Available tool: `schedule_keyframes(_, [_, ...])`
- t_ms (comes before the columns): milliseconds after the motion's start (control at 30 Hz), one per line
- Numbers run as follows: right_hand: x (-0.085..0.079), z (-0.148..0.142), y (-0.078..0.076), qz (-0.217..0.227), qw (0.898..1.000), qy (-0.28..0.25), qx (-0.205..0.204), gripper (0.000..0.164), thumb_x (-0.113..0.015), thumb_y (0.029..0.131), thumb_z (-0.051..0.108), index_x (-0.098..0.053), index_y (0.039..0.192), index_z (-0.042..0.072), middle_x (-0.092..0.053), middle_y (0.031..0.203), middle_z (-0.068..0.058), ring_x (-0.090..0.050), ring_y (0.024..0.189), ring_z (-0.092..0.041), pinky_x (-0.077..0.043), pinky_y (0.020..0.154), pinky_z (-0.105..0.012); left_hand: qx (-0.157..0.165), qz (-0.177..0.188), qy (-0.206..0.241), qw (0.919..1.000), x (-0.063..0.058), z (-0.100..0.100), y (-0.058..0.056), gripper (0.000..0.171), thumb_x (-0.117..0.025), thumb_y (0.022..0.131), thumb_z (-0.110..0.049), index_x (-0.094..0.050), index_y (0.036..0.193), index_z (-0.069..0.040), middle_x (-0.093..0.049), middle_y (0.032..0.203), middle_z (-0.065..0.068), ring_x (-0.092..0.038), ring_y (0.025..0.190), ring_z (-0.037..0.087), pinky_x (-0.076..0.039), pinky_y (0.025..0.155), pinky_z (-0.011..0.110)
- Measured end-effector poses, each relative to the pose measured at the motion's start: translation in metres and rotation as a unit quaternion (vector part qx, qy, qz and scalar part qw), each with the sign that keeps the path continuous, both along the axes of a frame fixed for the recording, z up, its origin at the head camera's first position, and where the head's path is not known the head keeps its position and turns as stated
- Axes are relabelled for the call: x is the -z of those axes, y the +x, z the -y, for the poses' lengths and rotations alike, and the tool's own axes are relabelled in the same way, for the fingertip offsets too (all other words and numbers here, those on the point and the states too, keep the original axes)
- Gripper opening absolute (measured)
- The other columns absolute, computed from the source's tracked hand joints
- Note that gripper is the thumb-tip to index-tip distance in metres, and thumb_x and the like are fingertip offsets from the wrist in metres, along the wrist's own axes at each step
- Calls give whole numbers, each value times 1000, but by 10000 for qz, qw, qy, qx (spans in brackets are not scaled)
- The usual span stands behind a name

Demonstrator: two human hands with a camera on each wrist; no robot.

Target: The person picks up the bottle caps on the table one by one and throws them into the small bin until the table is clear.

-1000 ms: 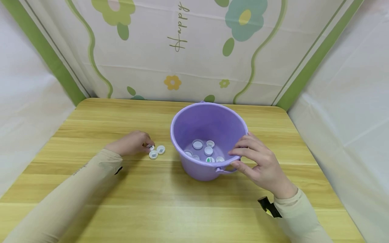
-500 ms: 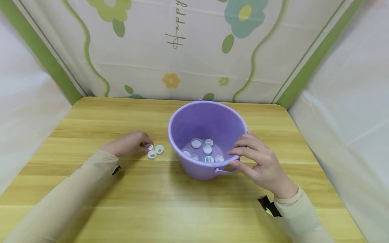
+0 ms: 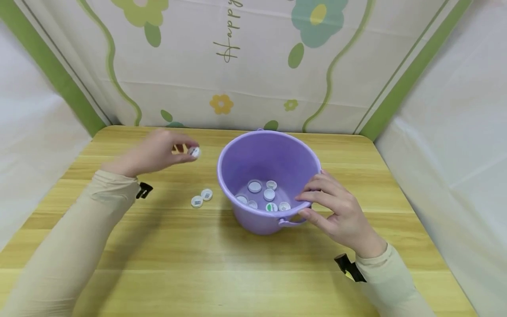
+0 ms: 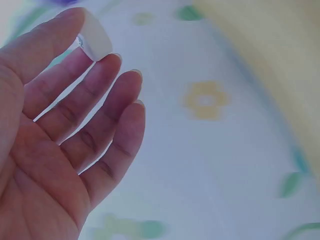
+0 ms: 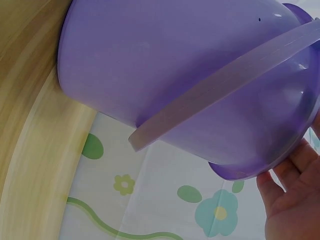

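Observation:
Raised above the table's left side, my left hand (image 3: 156,149) pinches a white bottle cap (image 3: 194,152) between thumb and fingertips. The left wrist view shows the same cap (image 4: 95,37) edge-on at the fingertips. My right hand (image 3: 336,209) grips the near right rim of a purple bucket (image 3: 253,220), fingers over the edge and thumb outside. In the right wrist view the fingers (image 5: 272,192) touch the rim, and the bucket's handle (image 5: 225,80) hangs across its side. Several white caps (image 3: 254,186) lie in the bucket, one with a green mark.
Two white caps, a nearer one (image 3: 196,201) and a farther one (image 3: 207,194), lie close together on the wooden table (image 3: 222,277), left of the bucket. A flowered white cloth (image 3: 257,79) hangs behind the table, with white sheets at both sides.
My left hand has picked up one of the three table caps and lifted it up and away from the other two. My right hand stays on the bucket's rim.

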State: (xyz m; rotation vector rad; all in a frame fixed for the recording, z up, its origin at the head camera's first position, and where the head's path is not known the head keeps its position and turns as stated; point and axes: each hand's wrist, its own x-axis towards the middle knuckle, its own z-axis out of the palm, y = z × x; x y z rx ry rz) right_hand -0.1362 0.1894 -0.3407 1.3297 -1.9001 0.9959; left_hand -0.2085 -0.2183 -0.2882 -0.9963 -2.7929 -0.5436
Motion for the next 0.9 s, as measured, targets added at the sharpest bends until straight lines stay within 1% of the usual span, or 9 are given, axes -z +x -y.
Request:
schedule_keyframes(67, [0, 0, 0, 1, 10000, 19, -6, 35, -64, 97, 35, -74, 95, 1, -65, 92, -10, -57, 90, -27, -38, 105, -46, 211, -477, 154, 9985, -22, -12, 5, 27, -79, 86, -14, -74, 110, -4, -71, 97, 3, -65, 83, 19, -54, 71, 39])
schedule_keyframes(167, [1, 0, -1, -6, 10000, 5, -58, 34, -65, 97, 34, -74, 95, 1, -65, 93, -10, -57, 90, -28, -39, 103, -45, 587, -974, 224, 9933, -49, -32, 12, 28, -80, 85, -15, -75, 111, -5, -70, 98, 2, -65, 82, 17, -53, 70, 38])
schedule_keyframes(233, [1, 1, -1, -14, 10000, -15, -91, 34, -65, 97, 34, -74, 95, 1, -65, 92, -10, -57, 90, -29, -39, 102, -44, 834, -1092, 174, 9904, -62, -47, 15, 28, -80, 85, -15, -75, 111, -7, -70, 101, 2, -66, 84, 18, -54, 71, 38])
schedule_keyframes(267, [1, 1, -1, -10, 10000, -16, -94, 34, -65, 97, 33, -74, 95, 1, -65, 92, -10, -57, 90, -29, -39, 102, -44, 934, -1083, 110, 9897, -67, -54, 16, 28, -80, 85, -16, -75, 111, -8, -69, 100, 2, -65, 83, 17, -54, 72, 38])
schedule_keyframes(333, [1, 0, -1, -9, 10000, -13, -82, 34, -65, 97, 34, -74, 95, 1, -65, 92, -10, -56, 89, -28, -40, 102, -43, 1070, -935, -49, 9898, -75, -68, 17, 27, -79, 87, -18, -75, 112, -10, -69, 104, 1, -65, 90, 17, -53, 78, 38])
schedule_keyframes(500, [-2, 1, 1, -29, 10000, -26, -46, 36, -64, 98, 34, -73, 94, 0, -65, 92, -10, -56, 89, -29, -40, 102, -42, 1226, -569, -517, 9895, -86, -92, 16, 31, -77, 89, -24, -74, 118, -13, -69, 109, 0, -63, 102, 18, -49, 91, 38])
schedule_keyframes(600, [-4, 3, 2, -36, 10000, -38, -69, 36, -64, 98, 34, -73, 94, 0, -65, 91, -11, -56, 89, -30, -40, 102, -41, 1221, -448, -701, 9890, -89, -100, 13, 34, -77, 89, -24, -73, 120, -13, -68, 111, 0, -62, 104, 19, -47, 93, 39])
schedule_keyframes(733, [-5, 3, 3, -20, 10000, -15, -66, 35, -64, 98, 34, -73, 95, 1, -65, 92, -10, -56, 90, -30, -40, 101, -41, 1293, -258, -802, 9880, -89, -105, 10, 32, -76, 89, -23, -73, 119, -12, -68, 112, 1, -62, 104, 18, -48, 92, 36])
schedule_keyframes(900, [-6, 3, 4, -31, 10000, 3, -39, 34, -64, 98, 34, -73, 95, 1, -65, 92, -10, -56, 89, -29, -39, 102, -42, 1416, -154, -855, 9861, -85, -108, 6, 30, -77, 88, -18, -73, 116, -11, -67, 107, 1, -61, 94, 19, -49, 85, 33])
